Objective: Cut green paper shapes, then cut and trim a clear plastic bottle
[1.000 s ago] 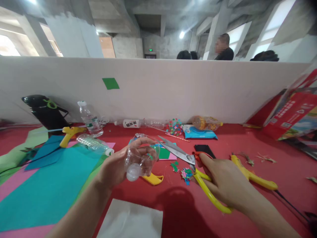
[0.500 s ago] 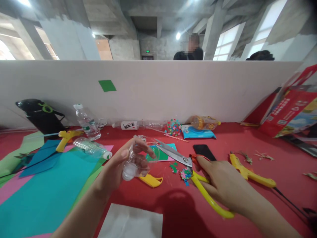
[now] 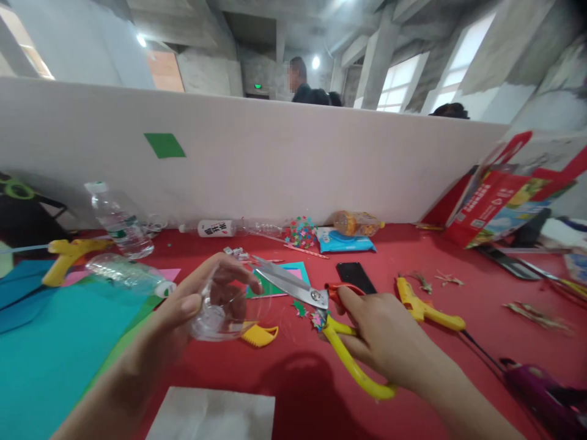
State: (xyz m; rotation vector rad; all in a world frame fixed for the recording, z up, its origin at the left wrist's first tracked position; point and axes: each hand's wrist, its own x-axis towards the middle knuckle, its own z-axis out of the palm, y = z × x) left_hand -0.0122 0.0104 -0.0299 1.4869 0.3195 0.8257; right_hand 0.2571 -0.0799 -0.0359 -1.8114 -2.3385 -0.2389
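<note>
Between the thumb and fingers of my left hand (image 3: 197, 293) is a clear plastic bottle piece (image 3: 224, 315), cut open at one end. My right hand (image 3: 385, 336) grips a pair of scissors (image 3: 291, 284) with yellow and red handles. The blades point up and left toward the plastic piece, and look nearly closed. Whether the tips touch the plastic I cannot tell. Below the blades lie small colored star sequins (image 3: 316, 319). A yellow toothed scraper (image 3: 260, 335) rests on the red table just right of the plastic piece.
Glue guns (image 3: 428, 308) lie on both sides. A black phone (image 3: 356, 278), a blue wipes pack (image 3: 346, 241) and several plastic bottles (image 3: 121, 223) stand or lie toward the white partition (image 3: 257, 165). Teal paper (image 3: 68, 342) covers the left; a white sheet (image 3: 213, 415) is in front.
The view has swung right, so most things appear further left. My left hand has turned the plastic piece, whose round end now faces me less. The scissors stay in my right hand.
</note>
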